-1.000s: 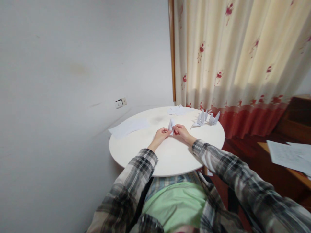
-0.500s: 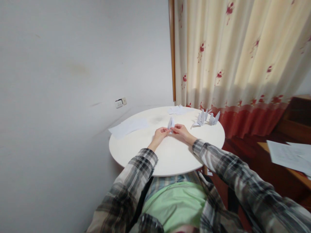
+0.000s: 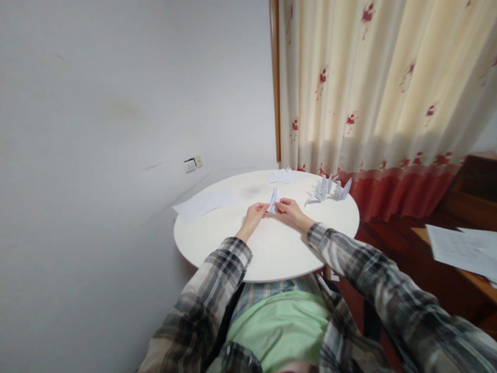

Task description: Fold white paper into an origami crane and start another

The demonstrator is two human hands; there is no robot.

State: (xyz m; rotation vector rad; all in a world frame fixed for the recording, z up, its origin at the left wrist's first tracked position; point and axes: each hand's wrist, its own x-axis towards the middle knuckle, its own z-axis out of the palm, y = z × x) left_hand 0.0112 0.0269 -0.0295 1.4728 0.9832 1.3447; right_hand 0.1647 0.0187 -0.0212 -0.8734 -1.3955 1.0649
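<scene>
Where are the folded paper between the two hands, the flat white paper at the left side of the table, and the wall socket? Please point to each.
Folded paper [image 3: 274, 195]: head view, on its upper part.
Flat white paper [image 3: 205, 204]: head view, near its middle.
Wall socket [image 3: 189, 166]: head view, on its front plate.

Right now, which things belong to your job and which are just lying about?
Part of the job, seemingly: folded white paper, left fingers, right fingers, round white table.
Just lying about, probably: paper cranes, white sheets at left, far-edge papers, papers at right.
</scene>
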